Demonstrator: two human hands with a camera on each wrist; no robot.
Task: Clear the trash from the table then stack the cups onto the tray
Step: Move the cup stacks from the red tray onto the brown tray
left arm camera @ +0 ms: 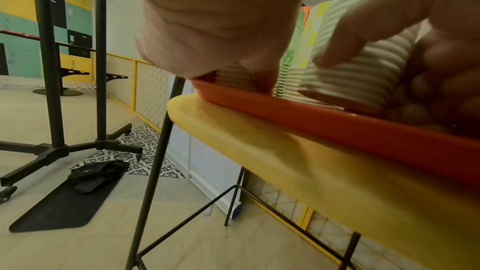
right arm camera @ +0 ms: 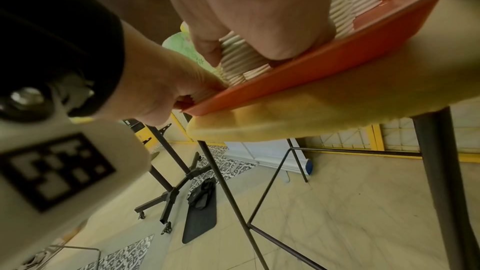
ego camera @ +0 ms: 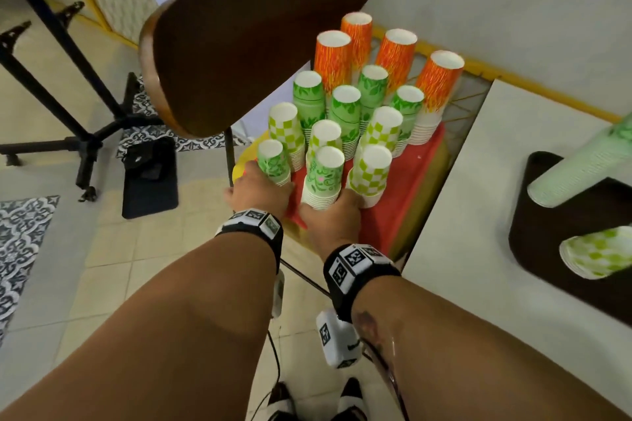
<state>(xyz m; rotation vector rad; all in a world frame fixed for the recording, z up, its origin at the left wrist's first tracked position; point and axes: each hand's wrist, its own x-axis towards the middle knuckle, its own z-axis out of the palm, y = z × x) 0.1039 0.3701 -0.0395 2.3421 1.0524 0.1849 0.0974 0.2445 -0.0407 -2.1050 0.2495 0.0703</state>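
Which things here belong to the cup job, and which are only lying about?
Job:
cup stacks
red tray
left hand gripping the near-left stack
right hand gripping the near-middle stack
brown tray

Lying about:
black stand
black mat
chair back

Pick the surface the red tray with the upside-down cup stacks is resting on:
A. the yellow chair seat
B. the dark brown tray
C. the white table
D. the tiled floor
A. The red tray lies directly on the yellow chair seat, whose thin dark legs run down to the floor; the head view shows the cup stacks on it, beside the white table, not on it.
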